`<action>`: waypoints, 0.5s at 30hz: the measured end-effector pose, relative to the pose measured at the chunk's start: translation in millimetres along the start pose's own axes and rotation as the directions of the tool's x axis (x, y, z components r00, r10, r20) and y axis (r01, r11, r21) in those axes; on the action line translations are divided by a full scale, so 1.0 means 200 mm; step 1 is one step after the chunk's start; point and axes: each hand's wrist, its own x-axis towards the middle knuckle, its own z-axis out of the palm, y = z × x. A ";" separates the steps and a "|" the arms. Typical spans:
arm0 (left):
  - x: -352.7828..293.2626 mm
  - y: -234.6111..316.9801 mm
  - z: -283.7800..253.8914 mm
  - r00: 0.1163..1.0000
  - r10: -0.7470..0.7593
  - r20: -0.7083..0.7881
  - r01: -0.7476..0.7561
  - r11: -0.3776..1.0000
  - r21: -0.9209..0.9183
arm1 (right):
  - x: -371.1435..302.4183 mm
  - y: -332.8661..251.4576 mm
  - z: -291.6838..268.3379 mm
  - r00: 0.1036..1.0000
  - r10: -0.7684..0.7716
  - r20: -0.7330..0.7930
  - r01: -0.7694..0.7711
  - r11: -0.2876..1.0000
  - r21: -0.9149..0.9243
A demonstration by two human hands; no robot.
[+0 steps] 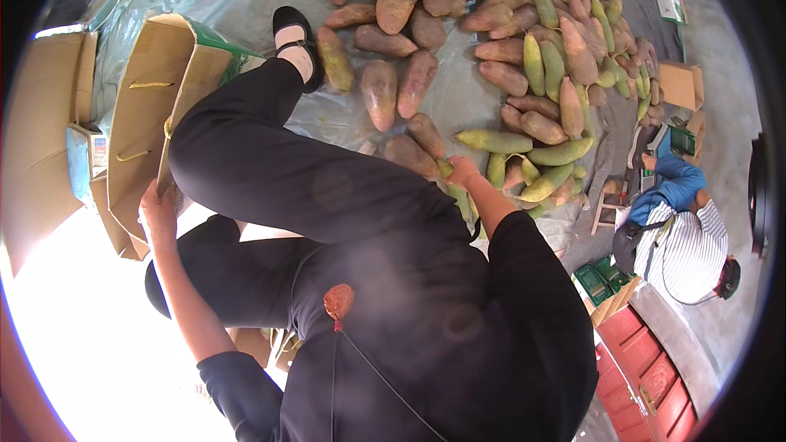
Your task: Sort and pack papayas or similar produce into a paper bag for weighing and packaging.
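Observation:
My left hand (158, 206) is closed on the lower edge of an open cardboard box (146, 119) with yellow cord handles, which stands tilted beside my raised knee. My right hand (464, 172) reaches down past my thigh, its fingers closed around the end of a green radish (458, 200); part of the radish is hidden by my leg and wrist. Close by that hand lie large reddish-brown roots (411, 155) and another long green radish (494, 142). Several more of both kinds form a wide heap on the plastic sheet (327, 119).
My foot in a black shoe (295, 47) rests among the roots. More cardboard (42, 143) stands at the far left. On the right, another person in a striped shirt (681, 252) bends beside a small wooden stool (607, 206). A carton of green packages (602, 285) stands near a red door (647, 360).

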 end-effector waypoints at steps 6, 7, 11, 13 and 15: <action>0.01 0.07 0.02 0.997 0.051 -0.053 -0.047 0.996 0.070 | 0.10 0.09 0.14 1.000 -0.025 -0.001 0.025 0.995 -0.093; 0.02 0.07 0.03 0.999 0.037 -0.035 -0.034 0.996 0.078 | 0.10 0.09 0.15 1.000 0.028 -0.009 -0.028 0.994 -0.101; -0.05 0.06 -0.05 0.999 -0.014 -0.045 0.018 0.996 0.086 | 0.08 -0.10 0.06 0.986 0.057 0.160 -0.024 0.979 -0.201; -0.07 0.04 -0.08 0.998 -0.046 -0.048 0.053 0.986 0.158 | 0.07 -0.16 0.06 0.972 0.092 0.218 -0.023 0.953 -0.302; -0.01 0.08 -0.04 0.999 -0.001 -0.035 0.006 0.989 0.150 | 0.12 0.04 0.19 0.991 0.081 0.105 -0.052 0.965 -0.256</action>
